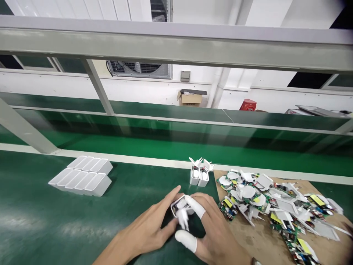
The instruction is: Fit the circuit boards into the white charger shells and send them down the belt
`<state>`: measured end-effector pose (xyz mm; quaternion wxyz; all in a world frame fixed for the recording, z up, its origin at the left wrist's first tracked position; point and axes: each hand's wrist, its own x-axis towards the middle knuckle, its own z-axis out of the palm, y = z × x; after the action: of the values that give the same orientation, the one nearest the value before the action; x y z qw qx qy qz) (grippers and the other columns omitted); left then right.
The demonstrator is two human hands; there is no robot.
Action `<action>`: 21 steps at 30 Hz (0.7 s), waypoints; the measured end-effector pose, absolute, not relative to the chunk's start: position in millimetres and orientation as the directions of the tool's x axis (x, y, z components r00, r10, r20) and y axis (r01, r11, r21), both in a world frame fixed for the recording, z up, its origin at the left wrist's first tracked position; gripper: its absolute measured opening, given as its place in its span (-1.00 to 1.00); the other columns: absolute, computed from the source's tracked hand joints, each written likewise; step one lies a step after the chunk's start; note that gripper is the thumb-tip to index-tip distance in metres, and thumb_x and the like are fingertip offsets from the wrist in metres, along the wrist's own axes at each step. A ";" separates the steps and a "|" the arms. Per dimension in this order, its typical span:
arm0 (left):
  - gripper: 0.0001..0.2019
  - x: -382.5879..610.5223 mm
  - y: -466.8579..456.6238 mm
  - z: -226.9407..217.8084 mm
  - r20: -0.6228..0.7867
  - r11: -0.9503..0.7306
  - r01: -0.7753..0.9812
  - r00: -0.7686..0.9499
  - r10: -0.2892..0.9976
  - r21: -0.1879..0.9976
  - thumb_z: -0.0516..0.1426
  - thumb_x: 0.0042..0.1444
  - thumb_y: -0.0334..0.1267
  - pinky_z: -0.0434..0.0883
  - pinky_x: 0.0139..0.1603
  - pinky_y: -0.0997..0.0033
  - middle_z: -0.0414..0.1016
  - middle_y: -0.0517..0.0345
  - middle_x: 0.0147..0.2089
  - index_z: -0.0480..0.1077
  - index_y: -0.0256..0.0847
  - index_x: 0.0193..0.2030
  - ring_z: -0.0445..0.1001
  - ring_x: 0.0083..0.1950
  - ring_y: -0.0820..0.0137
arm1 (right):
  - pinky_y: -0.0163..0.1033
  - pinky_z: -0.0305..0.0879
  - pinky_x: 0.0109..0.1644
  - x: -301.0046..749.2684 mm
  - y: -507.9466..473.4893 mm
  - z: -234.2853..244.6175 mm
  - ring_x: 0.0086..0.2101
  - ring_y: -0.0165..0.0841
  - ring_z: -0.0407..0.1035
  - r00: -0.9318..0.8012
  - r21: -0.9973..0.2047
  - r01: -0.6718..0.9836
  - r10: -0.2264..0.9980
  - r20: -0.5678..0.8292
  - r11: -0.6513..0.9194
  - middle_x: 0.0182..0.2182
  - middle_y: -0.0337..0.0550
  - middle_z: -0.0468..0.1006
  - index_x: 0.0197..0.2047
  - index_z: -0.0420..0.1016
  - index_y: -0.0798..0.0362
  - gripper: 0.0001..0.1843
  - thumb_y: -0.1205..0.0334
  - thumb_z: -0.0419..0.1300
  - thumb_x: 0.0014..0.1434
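Between my two hands is a white power adapter housing (174, 208), with its inside parts partly showing at the open top. A small white plug piece (182, 218), blurred, sticks out toward me. My left hand (149, 228) grips the housing from the left, thumb near the plug piece. My right hand (217, 230) curves around it from the right; white finger cots cover its thumb and index finger, and the index tip touches the housing's rim. Just beyond stand two upright adapter housings (194, 180) with boards inside and plug pieces leaning out on top.
At left, several white housings (97, 184) stand in two rows on the green table (132, 206). A heap of circuit boards with plug pieces (248, 193) lies on a brown cardboard sheet (245, 239) at right. A pale metal frame (176, 46) crosses above; a green channel (154, 145) runs behind.
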<state>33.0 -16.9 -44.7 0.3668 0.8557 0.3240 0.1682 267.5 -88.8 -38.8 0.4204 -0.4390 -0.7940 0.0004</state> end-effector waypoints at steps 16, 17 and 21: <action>-0.36 28.8 -12.4 -48.9 0.117 -0.447 0.430 0.605 0.787 0.784 0.05 0.53 -0.08 0.53 0.31 0.08 0.37 0.03 0.48 -0.13 0.17 0.63 0.50 0.38 0.12 | -0.22 0.65 0.01 261.1 -70.8 -72.9 0.00 -0.21 0.62 -0.356 -0.307 0.697 0.685 0.635 0.647 0.12 0.14 0.57 0.24 0.43 0.12 -0.60 0.45 0.07 0.38; -0.31 28.4 -11.9 -48.3 0.120 -0.444 0.427 0.602 0.790 0.788 0.05 0.53 -0.07 0.53 0.31 0.06 0.36 0.02 0.49 -0.21 0.17 0.64 0.49 0.38 0.11 | -0.23 0.66 0.00 261.6 -70.9 -71.4 -0.01 -0.22 0.62 -0.356 -0.304 0.694 0.678 0.643 0.652 0.12 0.13 0.57 0.24 0.43 0.10 -0.59 0.47 0.06 0.38; -0.10 26.9 -10.3 -48.3 0.151 -0.455 0.379 0.612 0.776 0.806 0.15 0.45 0.07 0.45 0.39 -0.07 0.23 -0.05 0.56 -0.43 0.20 0.63 0.39 0.46 0.05 | -0.17 0.62 0.10 263.8 -72.7 -62.3 0.11 -0.19 0.55 -0.273 -0.311 0.661 0.605 0.748 0.683 0.13 0.17 0.54 0.28 0.38 0.11 -0.51 0.55 0.11 0.32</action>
<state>26.9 -10.3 -48.3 0.3823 0.8124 0.3554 0.2600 263.8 -72.7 -62.3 0.4538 -0.3971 -0.7971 -0.0310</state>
